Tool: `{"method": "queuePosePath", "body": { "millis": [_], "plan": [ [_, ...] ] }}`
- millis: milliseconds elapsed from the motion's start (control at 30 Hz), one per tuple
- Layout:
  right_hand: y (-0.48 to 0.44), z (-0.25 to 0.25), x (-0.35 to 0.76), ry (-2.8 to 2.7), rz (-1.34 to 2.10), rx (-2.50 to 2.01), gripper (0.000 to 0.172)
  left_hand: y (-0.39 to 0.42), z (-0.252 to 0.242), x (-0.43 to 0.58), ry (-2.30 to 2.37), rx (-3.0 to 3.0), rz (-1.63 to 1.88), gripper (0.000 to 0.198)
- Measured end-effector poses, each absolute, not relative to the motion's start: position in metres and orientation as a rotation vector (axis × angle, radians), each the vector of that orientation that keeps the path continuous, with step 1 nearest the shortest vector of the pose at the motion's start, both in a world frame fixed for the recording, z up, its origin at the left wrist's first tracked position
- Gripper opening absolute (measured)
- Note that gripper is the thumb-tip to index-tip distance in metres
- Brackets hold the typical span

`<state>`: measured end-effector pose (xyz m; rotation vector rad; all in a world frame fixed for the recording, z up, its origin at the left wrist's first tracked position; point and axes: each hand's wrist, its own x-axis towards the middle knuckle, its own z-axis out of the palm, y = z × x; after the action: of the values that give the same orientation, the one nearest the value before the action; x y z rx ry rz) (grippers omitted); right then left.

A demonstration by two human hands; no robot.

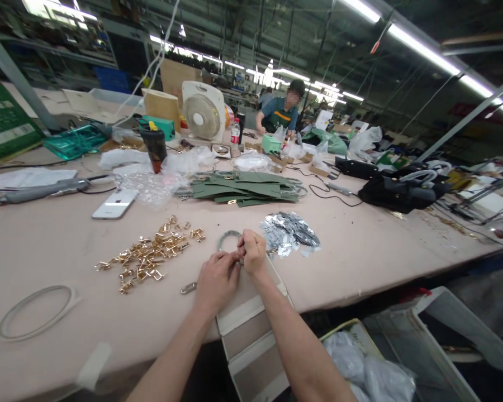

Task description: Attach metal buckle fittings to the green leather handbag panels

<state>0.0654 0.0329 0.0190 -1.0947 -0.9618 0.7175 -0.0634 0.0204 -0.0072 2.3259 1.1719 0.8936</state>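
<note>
Both my hands meet at the near edge of a long beige table (46, 240). My left hand (216, 279) and my right hand (251, 250) are closed, fingers pinched together on the end of a beige strap piece (245, 321) that runs down over the table edge. A grey-green ring (226, 237) lies just beyond my fingers. A pile of small gold metal clasps (151, 254) is to the left. A heap of silver metal pieces (289, 231) lies to the right. One silver clip (188, 288) rests beside my left hand.
A stack of green straps (245, 188), a white phone (114, 204), a dark cup (154, 148), a white fan (202, 116) and black bags (396, 192) lie farther back. A person in green works at the far end (283, 114). Bins of plastic bags (369, 368) stand below right. A pale ring (36, 310) lies at left.
</note>
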Motion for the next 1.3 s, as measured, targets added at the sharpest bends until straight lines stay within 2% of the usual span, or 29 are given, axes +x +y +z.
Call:
{"method": "queuePosePath", "body": {
  "millis": [167, 433, 633, 1100, 1300],
  "plan": [
    [0.033, 0.02, 0.062, -1.028, 0.658, -1.15, 0.047, 0.021, -0.008, -0.065, 1.133, 2.335, 0.905, 0.027],
    [0.05, 0.04, 0.081, -0.767, 0.82, -0.955, 0.044, 0.016, -0.011, -0.068, 1.133, 2.3, 0.98, 0.022],
    [0.065, 0.036, 0.072, -0.846, 0.972, -1.055, 0.044, 0.015, -0.01, -0.068, 1.166, 2.268, 0.988, 0.02],
    [0.048, 0.024, 0.072, -0.947, 0.877, -1.022, 0.044, 0.016, -0.009, -0.066, 1.206, 2.297, 0.904, 0.018],
    [0.041, 0.053, 0.078, -0.942, 0.811, -0.822, 0.042, 0.017, -0.009, -0.068, 1.159, 2.357, 0.871, 0.034]
  ]
}}
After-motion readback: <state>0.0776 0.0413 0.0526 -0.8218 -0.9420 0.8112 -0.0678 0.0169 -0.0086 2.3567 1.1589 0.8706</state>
